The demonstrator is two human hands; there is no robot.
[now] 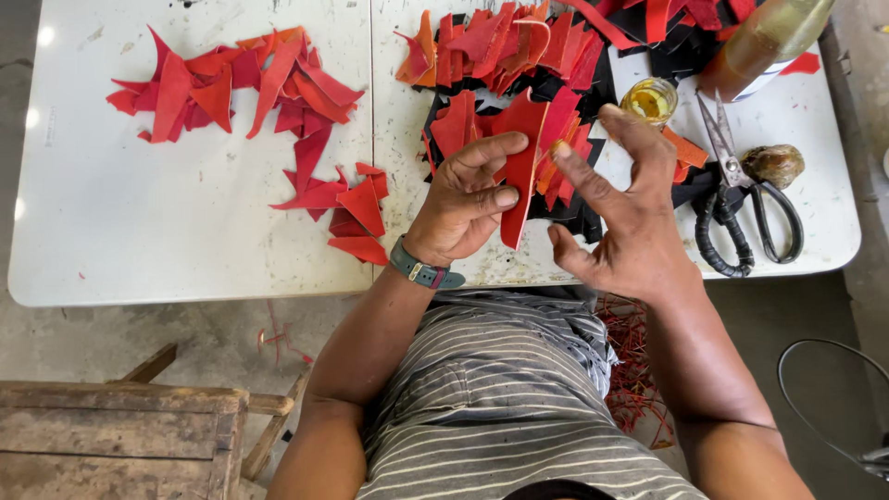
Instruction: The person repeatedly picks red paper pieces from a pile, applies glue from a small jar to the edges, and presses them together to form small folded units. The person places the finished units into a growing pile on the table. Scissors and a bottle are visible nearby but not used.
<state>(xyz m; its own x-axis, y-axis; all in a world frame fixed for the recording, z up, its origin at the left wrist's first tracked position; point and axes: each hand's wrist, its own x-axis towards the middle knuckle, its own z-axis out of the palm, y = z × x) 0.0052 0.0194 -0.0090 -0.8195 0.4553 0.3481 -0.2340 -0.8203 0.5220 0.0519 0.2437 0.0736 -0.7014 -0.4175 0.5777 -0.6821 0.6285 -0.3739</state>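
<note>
Red leather-like piece (520,167), curved and pointed, sits pinched in the left hand (463,206): thumb and fingers closed on its left edge, piece upright over the near table edge. Right hand (622,218) is open, holding nothing; its fingers are spread and the forefinger tip, with what looks like a yellowish dab on it, is just beside the piece's upper right edge.

Step in hand, as I judge it: smearing glue onto the piece by fingertip. Next move calls for a steady pinch by the left hand and a light stroke along the edge without smudging the face.

Containers: small glass jar (650,100), open, amber liquid inside, far right of the hands, just beside the scissors (741,199). Big bottle (764,42) at far right, tilted, amber-brown liquid inside, level hard to tell.

Rest: white table (185,241) with red cut pieces (241,88) heaped far left, a few more scraps (356,218) near the left hand, red and black pile (519,46) far centre. Brown stone-like lump (773,165) by the scissors. Grey watch (421,270) on the left wrist. Wooden stool (120,435) near left.
</note>
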